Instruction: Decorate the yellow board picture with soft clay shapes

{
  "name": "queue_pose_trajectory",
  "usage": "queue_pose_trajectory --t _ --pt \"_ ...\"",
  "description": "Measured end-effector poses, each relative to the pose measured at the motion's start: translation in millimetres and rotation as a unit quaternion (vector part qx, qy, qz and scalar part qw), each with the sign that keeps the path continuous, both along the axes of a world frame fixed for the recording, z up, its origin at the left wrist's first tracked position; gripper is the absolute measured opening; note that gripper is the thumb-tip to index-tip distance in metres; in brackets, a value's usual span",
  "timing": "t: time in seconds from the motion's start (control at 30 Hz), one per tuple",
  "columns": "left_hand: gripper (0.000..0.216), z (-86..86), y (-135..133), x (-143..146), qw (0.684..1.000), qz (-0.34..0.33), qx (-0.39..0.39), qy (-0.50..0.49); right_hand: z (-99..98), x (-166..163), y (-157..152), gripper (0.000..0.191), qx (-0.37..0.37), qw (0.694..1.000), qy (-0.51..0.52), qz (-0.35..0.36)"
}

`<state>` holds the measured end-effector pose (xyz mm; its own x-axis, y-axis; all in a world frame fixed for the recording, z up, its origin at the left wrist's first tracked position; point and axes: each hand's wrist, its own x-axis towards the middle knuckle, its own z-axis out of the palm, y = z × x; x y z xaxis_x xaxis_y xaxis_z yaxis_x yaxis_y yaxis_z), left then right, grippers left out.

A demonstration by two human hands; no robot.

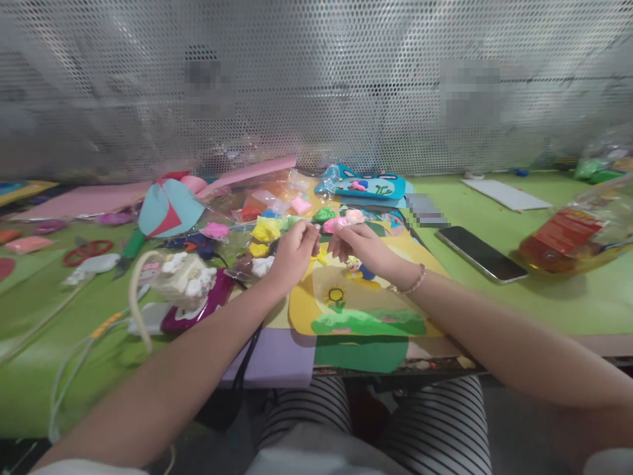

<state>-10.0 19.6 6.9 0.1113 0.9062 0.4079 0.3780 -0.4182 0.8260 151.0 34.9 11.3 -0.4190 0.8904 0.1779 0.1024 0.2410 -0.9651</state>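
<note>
My left hand (297, 249) and my right hand (363, 247) face each other, a small gap apart, over the far part of a yellow picture board (304, 310). The fingers of both are curled with the tips pinched together; anything small between them is too hidden to name. On the board are a clay sunflower (336, 295), a strip of green clay grass (368, 322) and a small blue and yellow figure (364, 271), partly covered by my right hand. Beside my left hand lie lumps of yellow clay (266, 229) and white clay (262, 265); pink clay (332, 225) sits just beyond.
A phone (481, 254) and a bottle of amber liquid (568, 237) stand to the right. On the left are red-handled scissors (88, 252), a white charger block (184, 280) with cables, and a blue paper shape (171, 208). A perforated metal panel (316, 86) rises behind.
</note>
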Motion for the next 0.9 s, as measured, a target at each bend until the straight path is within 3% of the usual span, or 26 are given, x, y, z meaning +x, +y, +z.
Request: queue_pose_trajectory --t 0.3,0.47,0.67,0.9 --pt "0.047 3.2 -6 0 0.999 0.010 -0.030 -0.004 1.3 0 -3 0.051 0.025 0.999 -0.037 -0.002" --pt "0.051 3.6 -9 1 1.000 0.015 -0.019 0.011 2.7 -2 -12 0.039 0.129 0.988 -0.086 0.015" --pt "0.050 3.1 -11 3 1.000 -0.008 -0.015 0.005 -3.3 -7 -17 0.024 0.284 0.948 -0.145 -0.011" --pt "0.052 0.5 -15 5 0.999 -0.029 -0.024 -0.003 -5.0 -6 -18 0.024 0.324 0.933 -0.157 -0.007"
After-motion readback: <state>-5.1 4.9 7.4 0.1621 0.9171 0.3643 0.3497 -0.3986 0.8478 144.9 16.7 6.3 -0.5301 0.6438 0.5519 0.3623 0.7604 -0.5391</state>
